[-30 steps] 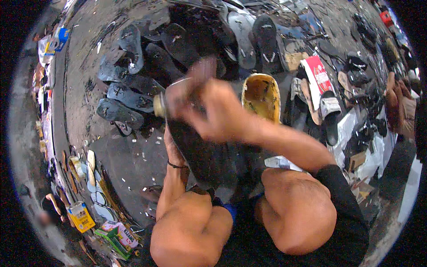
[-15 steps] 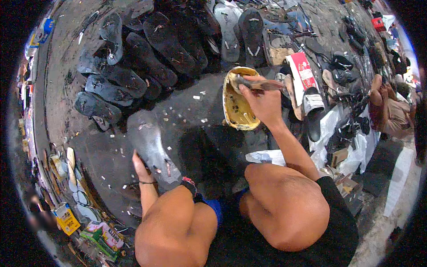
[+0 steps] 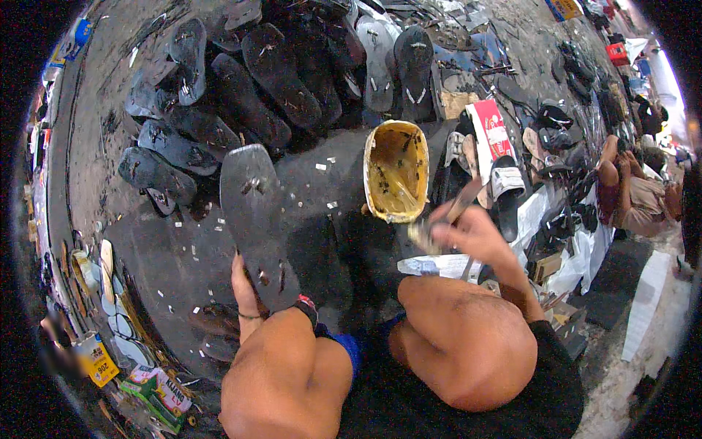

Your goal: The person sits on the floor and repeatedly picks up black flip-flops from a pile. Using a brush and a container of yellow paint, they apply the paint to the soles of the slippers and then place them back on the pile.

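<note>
My left hand [image 3: 245,291] grips the edge of a long dark sandal sole [image 3: 247,192], its fingers partly hidden under it. The sole stands lengthwise away from my left knee, with small slots near both ends. My right hand [image 3: 474,235] is closed around a brush [image 3: 462,203], which is blurred by motion. The brush's pale bristle end points left, just below the near rim of an open yellowish tub [image 3: 371,164]. Inside, the tub is smeared with amber, glue-like paste and dark specks. It stands between the sole and my right hand.
Several dark sandal soles [image 3: 281,77] lie heaped at the far left. To the right are a red-and-white box [image 3: 491,126], a black-and-white sandal [image 3: 506,179] and scraps. A yellow box [image 3: 99,360] lies at lower left. Another person [image 3: 636,183] sits at far right.
The brush has come out of the tub, and my right hand has moved toward me with it. My left hand has shifted the sole slightly away and changed its tilt.
</note>
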A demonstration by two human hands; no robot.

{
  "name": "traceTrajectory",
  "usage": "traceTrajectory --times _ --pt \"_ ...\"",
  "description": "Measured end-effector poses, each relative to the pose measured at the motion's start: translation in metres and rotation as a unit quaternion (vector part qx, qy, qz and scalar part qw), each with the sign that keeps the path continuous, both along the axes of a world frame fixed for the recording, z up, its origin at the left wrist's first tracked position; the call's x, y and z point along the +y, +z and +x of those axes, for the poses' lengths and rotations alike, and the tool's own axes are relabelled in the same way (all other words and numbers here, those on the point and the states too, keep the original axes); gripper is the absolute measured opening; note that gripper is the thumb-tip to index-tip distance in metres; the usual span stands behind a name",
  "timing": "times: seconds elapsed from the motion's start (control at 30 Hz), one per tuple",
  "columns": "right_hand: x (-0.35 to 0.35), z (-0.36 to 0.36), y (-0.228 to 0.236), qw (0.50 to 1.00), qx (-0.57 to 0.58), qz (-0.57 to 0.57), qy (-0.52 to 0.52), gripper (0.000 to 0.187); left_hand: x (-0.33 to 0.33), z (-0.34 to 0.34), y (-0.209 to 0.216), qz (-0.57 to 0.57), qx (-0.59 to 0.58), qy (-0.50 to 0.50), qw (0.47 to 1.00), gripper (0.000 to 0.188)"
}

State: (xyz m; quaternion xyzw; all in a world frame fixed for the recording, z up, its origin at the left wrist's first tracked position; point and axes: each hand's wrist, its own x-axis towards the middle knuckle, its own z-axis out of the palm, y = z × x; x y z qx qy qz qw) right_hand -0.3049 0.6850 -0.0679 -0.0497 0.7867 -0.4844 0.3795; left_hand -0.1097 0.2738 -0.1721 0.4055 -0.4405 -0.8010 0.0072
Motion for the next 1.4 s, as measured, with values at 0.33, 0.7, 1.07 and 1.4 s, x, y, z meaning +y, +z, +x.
traceTrajectory --times 0.33,0.7,1.07,1.4 --pt "-0.187 -0.051 0.042 0.918 0.175 -0.354 -0.016 0.029 0.012 -0.169 0.081 0.126 0.142 0.03 0.981 0.045" --pt "-0.198 -0.029 0.036 0.763 0.462 -0.374 0.253 0.041 -0.012 -0.175 0.074 0.194 0.206 0.088 0.955 0.06" --pt "-0.216 -0.091 0.054 0.738 0.603 -0.239 0.184 0.038 0.033 -0.173 0.08 0.183 0.209 -0.037 0.96 0.047" --pt "-0.203 -0.053 0.029 0.848 0.42 -0.244 0.212 0.036 0.026 -0.186 0.107 0.257 0.284 0.028 0.923 0.038"
